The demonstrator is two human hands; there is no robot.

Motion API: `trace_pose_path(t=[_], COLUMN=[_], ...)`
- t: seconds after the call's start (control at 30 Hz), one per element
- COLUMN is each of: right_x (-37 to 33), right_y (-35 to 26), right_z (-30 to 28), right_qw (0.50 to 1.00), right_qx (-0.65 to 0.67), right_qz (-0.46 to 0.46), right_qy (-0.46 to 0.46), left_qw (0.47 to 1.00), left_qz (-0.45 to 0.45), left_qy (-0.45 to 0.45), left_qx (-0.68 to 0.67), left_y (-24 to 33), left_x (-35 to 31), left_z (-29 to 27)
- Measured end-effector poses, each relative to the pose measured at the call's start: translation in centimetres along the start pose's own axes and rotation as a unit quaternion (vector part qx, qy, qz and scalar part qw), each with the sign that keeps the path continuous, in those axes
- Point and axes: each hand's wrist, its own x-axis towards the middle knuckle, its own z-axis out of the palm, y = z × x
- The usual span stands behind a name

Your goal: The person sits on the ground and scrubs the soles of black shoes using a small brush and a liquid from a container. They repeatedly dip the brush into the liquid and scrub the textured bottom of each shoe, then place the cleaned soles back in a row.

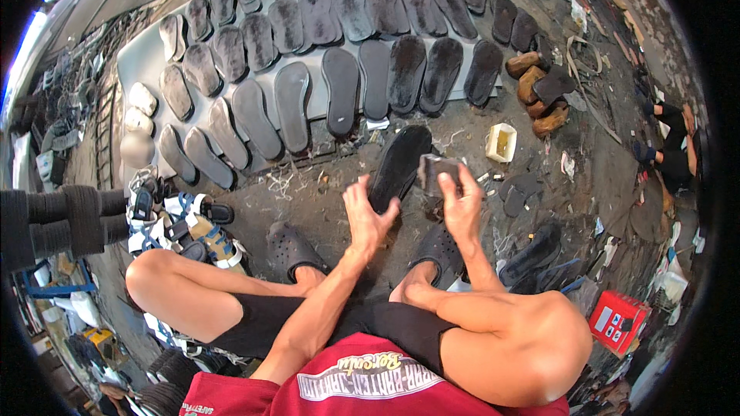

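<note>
A black shoe sole (pixel 400 166) stands tilted in front of me, between my feet and the rows of soles. My left hand (pixel 368 212) grips its near end, thumb on one side and fingers along the other. Just right of the sole, my right hand (pixel 461 204) is closed on a small dark rectangular block (pixel 438 172); its exact kind does not show. A narrow gap separates the block from the sole. Beyond my right hand sits a small pale tub (pixel 502 143) with yellowish stuff inside.
Rows of dark soles (pixel 291 108) lie on a grey sheet (pixel 314 105) ahead. Brown shoe lasts (pixel 532 86) are piled to the right, sandals (pixel 202 225) at the left. A red box (pixel 619 322) stands near my right knee. Another person's legs (pixel 677 146) show at far right.
</note>
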Motion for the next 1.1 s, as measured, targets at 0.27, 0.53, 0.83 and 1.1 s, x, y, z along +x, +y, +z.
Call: trace_pose_path(t=[0.27,0.53,0.83,1.1], right_x=[2.2,2.4,3.0,2.9], right_y=[4.3,4.7,4.6,2.8], right_z=[-3.9,-4.4,-3.3,-2.6], right_qw=[0.995,0.982,0.978,0.977], right_qx=[0.026,0.154,0.183,0.165], right_qz=[0.021,0.044,0.058,0.115], right_qy=[0.098,0.102,0.085,0.074], left_qw=[0.991,0.733,0.928,0.998], left_qz=[-0.103,-0.455,-0.176,-0.021], left_qy=[-0.087,-0.242,-0.017,0.043], left_qx=[0.006,-0.444,-0.327,0.039], left_y=[0.1,-0.1,4.7,1.4], left_x=[-0.1,7.2,22.0,16.0], left_z=[0.2,-4.2,-0.2,4.2])
